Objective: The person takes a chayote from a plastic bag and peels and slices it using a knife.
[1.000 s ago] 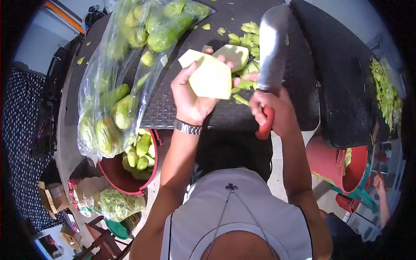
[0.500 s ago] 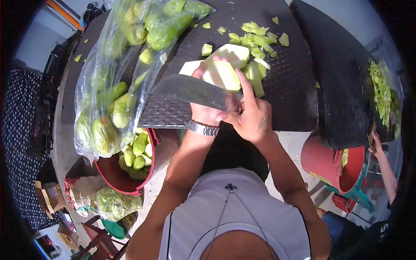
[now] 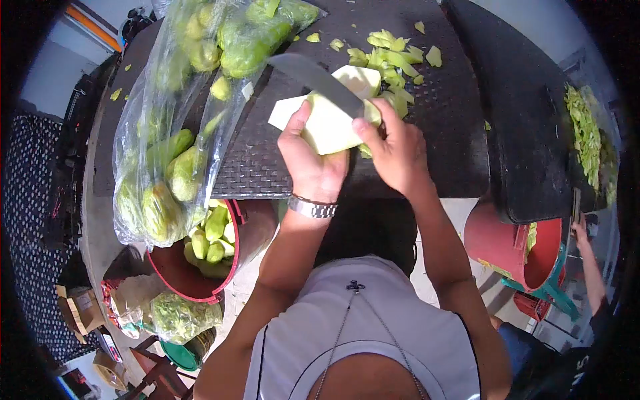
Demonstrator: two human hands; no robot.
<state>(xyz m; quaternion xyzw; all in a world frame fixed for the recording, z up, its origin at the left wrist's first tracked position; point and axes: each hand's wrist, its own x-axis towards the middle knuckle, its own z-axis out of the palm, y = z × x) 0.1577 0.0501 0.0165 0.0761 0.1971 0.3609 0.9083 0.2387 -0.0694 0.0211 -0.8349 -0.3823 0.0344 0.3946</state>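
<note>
A large pale peeled piece of fruit (image 3: 327, 133) rests in my left hand (image 3: 310, 157), the thumb pressed on its face and a metal watch on the wrist. My right hand (image 3: 400, 147) is closed round the knife (image 3: 320, 80); its handle is hidden by the fingers, and the broad blade crosses the fruit's upper edge, pointing up and left. Just beyond, another pale cut piece (image 3: 360, 79) lies on the dark woven table (image 3: 267, 163). Green peelings (image 3: 393, 60) are scattered behind and to the right of it.
Clear plastic bags of green fruit (image 3: 180, 153) cover the table's left side. Below stands a red bucket (image 3: 193, 283) of peeled fruit. At right are a black board (image 3: 527, 133), another red bucket (image 3: 497, 243) and a co-worker's arm (image 3: 590, 267).
The knife has swung from upright at the right, across in front of the fruit, to the fruit's upper edge. My right hand has come in beside the left. The co-worker's arm has moved up.
</note>
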